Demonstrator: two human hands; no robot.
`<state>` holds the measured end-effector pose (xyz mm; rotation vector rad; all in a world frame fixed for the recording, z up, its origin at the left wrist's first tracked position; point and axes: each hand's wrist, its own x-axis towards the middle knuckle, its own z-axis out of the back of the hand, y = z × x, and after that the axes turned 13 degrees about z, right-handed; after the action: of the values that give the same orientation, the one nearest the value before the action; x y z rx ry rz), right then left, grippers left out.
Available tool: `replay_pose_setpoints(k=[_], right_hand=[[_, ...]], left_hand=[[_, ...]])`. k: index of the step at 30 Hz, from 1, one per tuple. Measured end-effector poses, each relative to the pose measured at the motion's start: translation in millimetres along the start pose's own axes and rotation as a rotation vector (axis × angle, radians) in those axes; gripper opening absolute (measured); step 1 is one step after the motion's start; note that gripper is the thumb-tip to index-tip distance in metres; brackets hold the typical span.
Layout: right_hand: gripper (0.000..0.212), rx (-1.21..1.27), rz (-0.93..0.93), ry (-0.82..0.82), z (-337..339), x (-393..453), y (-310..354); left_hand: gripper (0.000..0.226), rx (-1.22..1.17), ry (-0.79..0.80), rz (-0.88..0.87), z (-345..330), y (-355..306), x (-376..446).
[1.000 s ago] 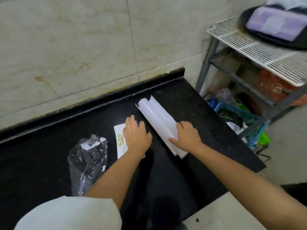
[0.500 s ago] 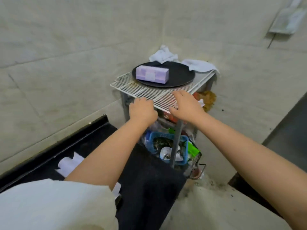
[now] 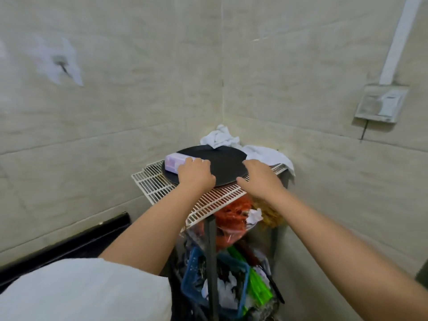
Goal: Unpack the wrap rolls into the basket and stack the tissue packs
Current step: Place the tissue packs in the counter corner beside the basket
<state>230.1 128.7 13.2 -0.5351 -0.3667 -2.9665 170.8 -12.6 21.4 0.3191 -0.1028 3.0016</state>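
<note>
A purple tissue pack (image 3: 173, 162) lies on the left side of a round black tray (image 3: 222, 163), which sits on top of a white wire rack (image 3: 150, 184) in the corner. My left hand (image 3: 195, 174) rests on the pack's right end, fingers curled over it, and hides that half. My right hand (image 3: 259, 179) is at the tray's near right rim with fingers spread and nothing in it. A blue basket (image 3: 188, 276) stands on the rack's lower shelf. No wrap rolls are in view.
White cloths (image 3: 222, 135) are bunched behind the tray against the wall corner. An orange-red bag (image 3: 231, 216) and crumpled paper fill the shelf under the wire top. The black countertop (image 3: 69, 246) edge runs at lower left. A wall box (image 3: 379, 103) hangs at right.
I turned from the black countertop and its white roll to the corner rack. Both hands rose from the rack's front edge onto the tray; my left hand reached the tissue pack.
</note>
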Motion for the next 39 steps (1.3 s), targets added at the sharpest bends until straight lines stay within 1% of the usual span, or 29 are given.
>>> replay_pose_setpoints(k=[4,8,11,13,15,20,23,27,31,35,37,39], right_hand=[[0.049,0.021,0.037,0.049,-7.5,43.6,-26.5],[0.041,0.044,0.090,0.087,-20.0,102.2,-47.8],[0.043,0.064,0.127,0.126,-32.9,150.0,-58.1],[0.048,0.096,0.155,0.205,-43.9,179.3,-59.0],[0.052,0.112,0.204,0.306,-57.4,204.6,-55.6],[0.062,0.127,0.363,0.531,-95.5,250.2,-29.5],[0.062,0.129,0.392,0.597,-116.0,262.7,-11.4],[0.074,0.101,0.392,0.593,-134.0,267.0,3.1],[0.065,0.163,0.408,0.476,-132.0,268.3,7.6],[0.059,0.285,0.564,0.305,-113.1,265.5,30.1],[0.060,0.363,0.675,0.267,-105.2,253.5,52.6],[0.060,0.429,0.769,0.271,-98.8,232.6,78.9]], left_hand=[[0.038,0.035,0.003,0.087,-1.9,-10.8,38.4],[0.038,0.051,0.075,0.211,-16.1,-7.5,89.1],[0.037,-0.037,0.117,0.296,-28.6,3.6,131.5],[0.035,-0.096,0.163,0.352,-33.3,13.8,157.1],[0.035,-0.095,0.183,0.401,-38.0,25.5,179.6],[0.038,-0.022,0.140,0.533,-51.9,55.3,206.5],[0.042,0.003,0.125,0.616,-60.1,72.3,205.2],[0.046,0.034,0.138,0.710,-67.8,87.8,188.4],[0.048,0.066,0.148,0.793,-68.1,94.4,156.1],[0.046,0.090,0.137,0.954,-61.9,101.1,103.5],[0.045,0.122,0.126,1.056,-58.5,104.5,70.9],[0.044,0.155,0.102,1.142,-53.4,108.1,37.4]])
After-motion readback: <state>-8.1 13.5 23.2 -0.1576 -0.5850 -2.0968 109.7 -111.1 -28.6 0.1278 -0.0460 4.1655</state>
